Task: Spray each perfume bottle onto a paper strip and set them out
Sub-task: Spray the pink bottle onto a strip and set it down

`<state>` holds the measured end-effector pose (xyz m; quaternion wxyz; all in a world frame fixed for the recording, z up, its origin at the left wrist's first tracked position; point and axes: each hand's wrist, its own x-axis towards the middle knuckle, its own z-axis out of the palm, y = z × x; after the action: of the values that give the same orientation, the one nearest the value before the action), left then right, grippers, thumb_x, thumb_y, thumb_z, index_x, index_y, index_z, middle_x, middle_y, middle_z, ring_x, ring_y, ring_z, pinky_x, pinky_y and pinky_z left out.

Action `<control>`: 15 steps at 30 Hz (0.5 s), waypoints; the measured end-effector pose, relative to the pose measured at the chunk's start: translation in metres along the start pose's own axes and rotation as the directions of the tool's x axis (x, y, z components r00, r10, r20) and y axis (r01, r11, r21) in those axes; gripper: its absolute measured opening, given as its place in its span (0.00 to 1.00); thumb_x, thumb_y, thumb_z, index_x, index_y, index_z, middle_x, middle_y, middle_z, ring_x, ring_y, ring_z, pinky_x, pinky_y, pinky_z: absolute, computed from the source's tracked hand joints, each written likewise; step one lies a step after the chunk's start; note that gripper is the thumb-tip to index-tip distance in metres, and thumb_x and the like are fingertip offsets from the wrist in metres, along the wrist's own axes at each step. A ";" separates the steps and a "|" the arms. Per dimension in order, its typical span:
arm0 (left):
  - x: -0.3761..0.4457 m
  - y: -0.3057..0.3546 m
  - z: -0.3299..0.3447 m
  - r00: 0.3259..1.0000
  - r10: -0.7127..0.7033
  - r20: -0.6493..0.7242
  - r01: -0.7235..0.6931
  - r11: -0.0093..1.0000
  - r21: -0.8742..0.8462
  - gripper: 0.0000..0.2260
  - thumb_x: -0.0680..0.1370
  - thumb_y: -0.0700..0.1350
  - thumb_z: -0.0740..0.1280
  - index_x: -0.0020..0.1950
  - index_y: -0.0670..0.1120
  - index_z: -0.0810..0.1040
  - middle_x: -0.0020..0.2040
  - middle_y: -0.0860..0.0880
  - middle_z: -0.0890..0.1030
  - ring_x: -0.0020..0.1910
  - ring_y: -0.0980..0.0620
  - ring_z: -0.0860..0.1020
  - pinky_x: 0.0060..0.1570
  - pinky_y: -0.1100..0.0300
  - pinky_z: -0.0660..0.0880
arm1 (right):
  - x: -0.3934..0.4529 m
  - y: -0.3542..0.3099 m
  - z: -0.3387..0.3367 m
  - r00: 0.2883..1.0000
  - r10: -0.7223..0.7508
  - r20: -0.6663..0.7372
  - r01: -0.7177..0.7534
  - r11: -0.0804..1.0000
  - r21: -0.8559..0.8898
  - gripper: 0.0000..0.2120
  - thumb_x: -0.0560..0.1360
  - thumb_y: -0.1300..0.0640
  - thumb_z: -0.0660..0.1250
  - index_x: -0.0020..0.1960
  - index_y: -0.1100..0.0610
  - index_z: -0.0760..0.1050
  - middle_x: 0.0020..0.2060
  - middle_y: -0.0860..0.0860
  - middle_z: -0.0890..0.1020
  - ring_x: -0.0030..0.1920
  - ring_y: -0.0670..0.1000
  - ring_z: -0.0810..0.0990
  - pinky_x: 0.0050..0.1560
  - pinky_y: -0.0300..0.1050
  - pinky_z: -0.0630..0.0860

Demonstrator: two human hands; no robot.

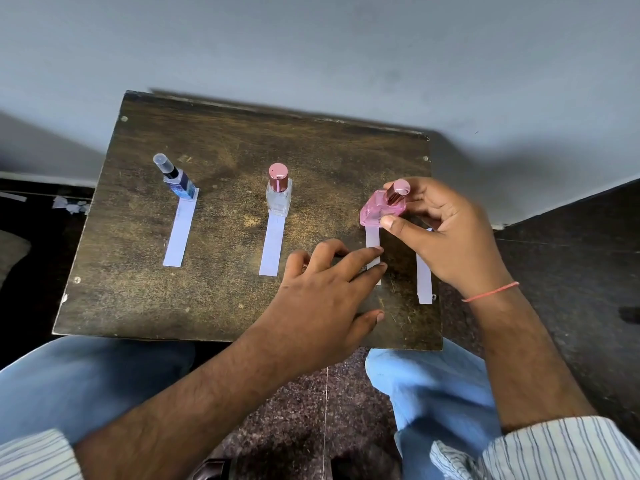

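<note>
Now right hand fingers pinch pink bottle; left hand fingers spread on strip.

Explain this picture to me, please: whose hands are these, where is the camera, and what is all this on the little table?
There is no machine here. A person wears a camera on the head, so the one picture looks down past their own arms and knees.

In front is a small dark wooden table. On it stand a blue bottle with a clear cap at the left and a clear bottle with a pink cap in the middle. Each stands at the far end of a white paper strip: the left strip and the middle strip.

The right hand holds a pink bottle, tilted, at the far end of a third strip. The left hand has its fingers on that strip. A fourth strip lies at the right edge, with no bottle on it that I can see.
</note>
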<state>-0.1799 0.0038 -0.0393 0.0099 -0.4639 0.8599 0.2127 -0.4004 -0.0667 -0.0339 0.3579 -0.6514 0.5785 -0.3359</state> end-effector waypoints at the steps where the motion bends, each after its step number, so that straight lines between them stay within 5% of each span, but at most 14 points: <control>1: 0.000 0.000 0.000 1.000 0.000 0.000 0.000 1.000 -0.004 0.32 0.85 0.67 0.53 0.87 0.58 0.59 0.87 0.61 0.56 0.80 0.49 0.59 0.74 0.42 0.65 | 0.000 0.000 0.000 1.000 -0.002 -0.006 0.002 1.000 -0.004 0.19 0.76 0.54 0.79 0.65 0.42 0.83 0.57 0.42 0.90 0.57 0.47 0.89 0.64 0.45 0.83; 15: 0.001 -0.004 -0.005 0.999 -0.011 -0.042 0.010 1.000 -0.022 0.32 0.85 0.66 0.55 0.88 0.57 0.58 0.86 0.60 0.60 0.78 0.49 0.62 0.74 0.41 0.67 | 0.000 0.000 0.002 1.000 0.003 0.003 -0.003 1.000 -0.028 0.22 0.77 0.58 0.80 0.69 0.45 0.83 0.59 0.42 0.89 0.58 0.45 0.89 0.65 0.44 0.82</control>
<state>-0.1765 -0.0004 -0.0359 -0.0121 -0.4731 0.8550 0.2123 -0.3990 -0.0669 -0.0346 0.3499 -0.6560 0.5837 -0.3263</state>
